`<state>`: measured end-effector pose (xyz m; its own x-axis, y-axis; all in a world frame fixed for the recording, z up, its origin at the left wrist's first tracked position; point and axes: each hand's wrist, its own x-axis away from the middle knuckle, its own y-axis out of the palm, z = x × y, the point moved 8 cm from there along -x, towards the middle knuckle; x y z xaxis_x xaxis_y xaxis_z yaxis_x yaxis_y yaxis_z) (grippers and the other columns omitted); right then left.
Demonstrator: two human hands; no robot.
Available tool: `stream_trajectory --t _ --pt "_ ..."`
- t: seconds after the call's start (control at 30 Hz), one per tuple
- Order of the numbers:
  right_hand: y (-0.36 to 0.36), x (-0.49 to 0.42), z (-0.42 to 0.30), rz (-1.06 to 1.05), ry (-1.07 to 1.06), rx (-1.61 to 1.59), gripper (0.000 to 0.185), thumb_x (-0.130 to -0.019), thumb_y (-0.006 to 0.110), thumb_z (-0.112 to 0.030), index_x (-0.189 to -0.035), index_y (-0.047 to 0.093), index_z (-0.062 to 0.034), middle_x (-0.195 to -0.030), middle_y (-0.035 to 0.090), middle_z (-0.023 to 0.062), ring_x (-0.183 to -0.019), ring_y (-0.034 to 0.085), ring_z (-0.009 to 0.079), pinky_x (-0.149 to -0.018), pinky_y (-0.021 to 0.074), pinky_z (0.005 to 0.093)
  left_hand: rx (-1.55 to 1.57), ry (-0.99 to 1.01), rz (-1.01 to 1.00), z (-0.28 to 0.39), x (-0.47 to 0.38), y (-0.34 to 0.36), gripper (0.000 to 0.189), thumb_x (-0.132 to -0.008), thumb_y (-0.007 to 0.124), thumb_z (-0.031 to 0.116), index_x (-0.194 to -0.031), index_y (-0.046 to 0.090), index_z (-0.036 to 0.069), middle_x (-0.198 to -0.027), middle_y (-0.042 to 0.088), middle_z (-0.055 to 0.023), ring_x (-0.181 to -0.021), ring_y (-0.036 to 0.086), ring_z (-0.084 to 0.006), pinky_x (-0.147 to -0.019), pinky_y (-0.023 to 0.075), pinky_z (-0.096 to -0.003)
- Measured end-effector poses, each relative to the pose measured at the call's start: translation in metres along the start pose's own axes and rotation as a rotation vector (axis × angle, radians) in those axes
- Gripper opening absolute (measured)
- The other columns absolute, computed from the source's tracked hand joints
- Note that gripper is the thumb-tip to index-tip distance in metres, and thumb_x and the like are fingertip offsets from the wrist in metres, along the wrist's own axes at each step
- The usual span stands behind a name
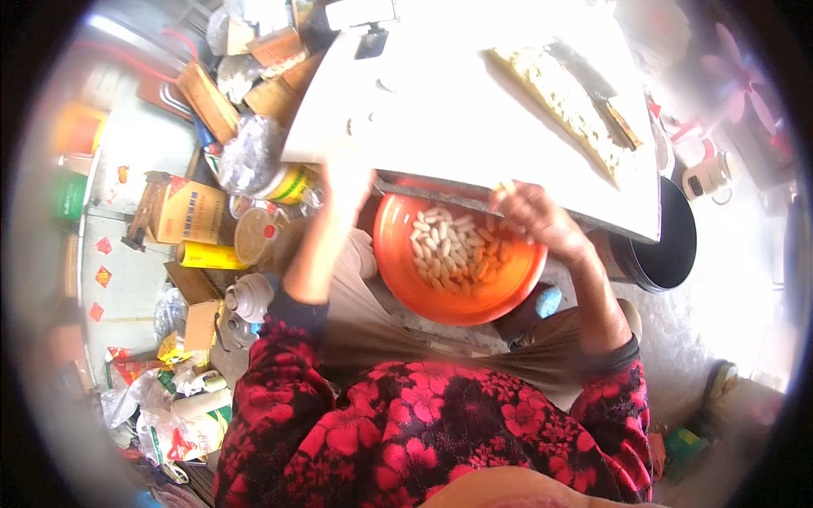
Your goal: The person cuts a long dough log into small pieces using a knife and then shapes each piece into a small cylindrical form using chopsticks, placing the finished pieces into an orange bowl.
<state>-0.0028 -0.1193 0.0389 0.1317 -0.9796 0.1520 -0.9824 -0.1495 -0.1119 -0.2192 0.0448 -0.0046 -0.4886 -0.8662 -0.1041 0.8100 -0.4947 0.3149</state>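
My left hand [348, 166] reaches over the front left of a white tabletop [432, 108], and glare washes out its fingers. Small pale pieces [349, 126] lie just beyond them. At the table's front edge, above the right side of an orange plastic basin [419, 305], my right hand [537, 216] is curled and blurred. A pale bit shows at its fingertips; whether it is gripped is unclear. Many short, whitish dough-like pieces [448, 247] lie in the basin. A long pale dough-like slab [559, 101] rests at the table's right, beside a wide blade with a wooden handle [622, 124].
A black bucket [667, 235] stands under the table's right corner. Crowding the left are a cardboard box [190, 209], a yellow roll [209, 255], a plastic tub [255, 235] and bags [184, 432]. A phone-like device on a stand [371, 41] sits at the table's far left.
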Motion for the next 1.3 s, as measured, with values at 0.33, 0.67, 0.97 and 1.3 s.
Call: stream_trajectory --t 0.33,0.67,0.97,1.3 --pt "-0.046 0.014 -0.018 0.293 -0.114 -0.224 0.03 -0.097 0.043 -0.031 -0.088 0.052 -0.004 -0.054 0.037 -0.0042 -0.042 0.032 0.0052 -0.041 0.0276 0.0192 -0.377 -0.337 -0.166 -0.03 0.047 0.078 0.021 -0.091 0.056 0.021 -0.105 0.055 0.005 -0.095 0.062 -0.0073 -0.088 0.061 -0.0138 -0.073 0.0495 -0.0252" --pt "-0.051 0.006 -0.001 0.3 -0.032 -0.179 0.034 -0.096 0.044 -0.035 -0.09 0.055 -0.0039 -0.053 0.038 -0.0043 -0.044 0.035 0.0055 -0.044 0.0318 0.0199 -1.788 -0.349 0.277 0.018 -0.168 -0.014 0.05 -0.086 0.051 0.042 -0.114 0.052 0.0 -0.107 0.061 -0.0223 -0.104 0.059 -0.0345 -0.09 0.0436 -0.0433" --pt "-0.042 -0.003 -0.002 0.263 -0.04 -0.197 0.03 -0.098 0.043 -0.03 -0.096 0.055 -0.0024 -0.058 0.042 -0.0032 -0.047 0.039 0.0042 -0.044 0.0318 0.0183 -0.551 -0.092 0.153 -0.012 -0.187 -0.027 0.027 -0.091 0.05 0.024 -0.108 0.056 0.004 -0.099 0.064 -0.0153 -0.097 0.061 -0.023 -0.085 0.0482 -0.0393" --pt "-0.04 -0.006 -0.012 0.424 -0.053 -0.054 0.031 -0.098 0.043 -0.032 -0.105 0.055 -0.0041 -0.062 0.036 -0.0056 -0.052 0.031 0.0034 -0.042 0.0276 0.0184 0.408 -0.434 -0.122 -0.007 -0.104 0.08 0.03 -0.094 0.049 0.032 -0.105 0.055 0.004 -0.086 0.057 -0.0047 -0.062 0.051 -0.0089 -0.049 0.0433 -0.0221"
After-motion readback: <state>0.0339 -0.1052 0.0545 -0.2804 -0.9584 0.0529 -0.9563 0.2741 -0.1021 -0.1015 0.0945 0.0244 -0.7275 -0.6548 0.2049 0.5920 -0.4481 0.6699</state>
